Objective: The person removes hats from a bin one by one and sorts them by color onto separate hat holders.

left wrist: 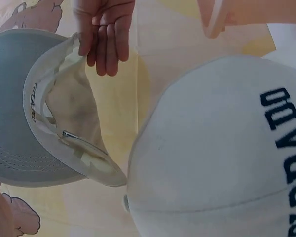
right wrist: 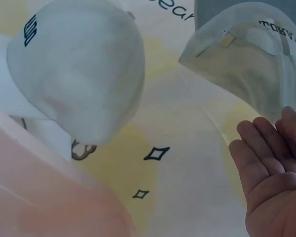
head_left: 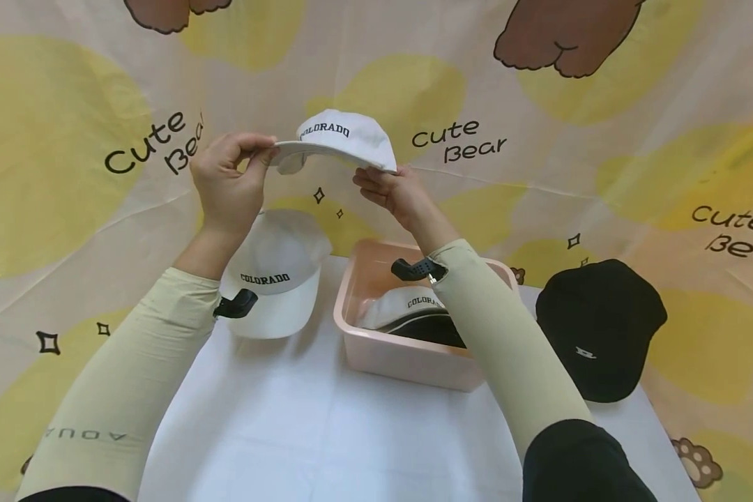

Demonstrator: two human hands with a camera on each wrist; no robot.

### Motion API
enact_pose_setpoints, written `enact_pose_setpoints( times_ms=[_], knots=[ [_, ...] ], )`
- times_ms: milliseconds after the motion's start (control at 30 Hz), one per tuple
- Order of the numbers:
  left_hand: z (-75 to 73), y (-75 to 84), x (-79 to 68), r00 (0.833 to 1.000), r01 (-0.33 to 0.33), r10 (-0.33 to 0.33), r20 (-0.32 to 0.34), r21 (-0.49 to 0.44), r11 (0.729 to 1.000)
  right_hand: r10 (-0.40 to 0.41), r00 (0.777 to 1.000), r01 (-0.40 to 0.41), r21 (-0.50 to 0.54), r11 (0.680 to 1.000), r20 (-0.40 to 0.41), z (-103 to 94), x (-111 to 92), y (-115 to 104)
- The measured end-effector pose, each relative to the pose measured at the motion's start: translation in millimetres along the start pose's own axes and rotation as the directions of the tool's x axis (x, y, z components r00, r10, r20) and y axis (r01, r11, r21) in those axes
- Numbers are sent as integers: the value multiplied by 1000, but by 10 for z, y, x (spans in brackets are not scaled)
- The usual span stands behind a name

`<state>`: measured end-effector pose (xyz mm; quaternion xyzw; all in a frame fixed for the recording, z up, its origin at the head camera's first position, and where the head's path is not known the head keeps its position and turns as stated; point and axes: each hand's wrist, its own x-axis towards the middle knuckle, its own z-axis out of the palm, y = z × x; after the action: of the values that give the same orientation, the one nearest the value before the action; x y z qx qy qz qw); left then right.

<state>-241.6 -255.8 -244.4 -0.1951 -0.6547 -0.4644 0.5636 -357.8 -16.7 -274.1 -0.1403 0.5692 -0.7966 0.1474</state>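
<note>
A white baseball cap lettered COLORADO is held up in the air between both hands. My left hand pinches the edge of its brim. At the cap's right edge, my right hand pinches the rim between thumb and fingers. The underside of the grey brim and the inner sweatband show in the left wrist view. Below the left forearm, a second white COLORADO cap stands on the table. In the pink bin lie a white cap and a black cap or brim.
To the right of the bin, at the table's edge, a black cap stands. White cloth covers the table. Behind it hangs a yellow-patterned curtain with Cute Bear lettering.
</note>
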Motion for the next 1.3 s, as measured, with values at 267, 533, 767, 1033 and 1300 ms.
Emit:
enact_pose_setpoints(
  times_ms=[267, 533, 767, 1033, 1300],
  knots=[
    [-99, -66, 14, 1000, 0, 1, -10, 35, 999, -56, 993, 34, -210, 977, -102, 0, 108, 50],
    [-117, -101, -25, 1000, 0, 0, -21, 26, 1000, -301, 922, 136, -524, 841, -244, -64, 218, 110],
    [-69, -105, -42, 998, 20, -19, -53, 12, 1000, -35, 995, 17, -195, 981, -91, 147, 222, 157],
    [-20, -28, -35, 996, 32, -33, -87, -13, 999, 53, 999, -53, 17, 998, -1, 332, 272, 240],
    [-119, -43, 15, 993, 44, -53, -103, -91, 995, -116, 936, 31, -251, 967, -332, 95, 291, 228]
  ],
)
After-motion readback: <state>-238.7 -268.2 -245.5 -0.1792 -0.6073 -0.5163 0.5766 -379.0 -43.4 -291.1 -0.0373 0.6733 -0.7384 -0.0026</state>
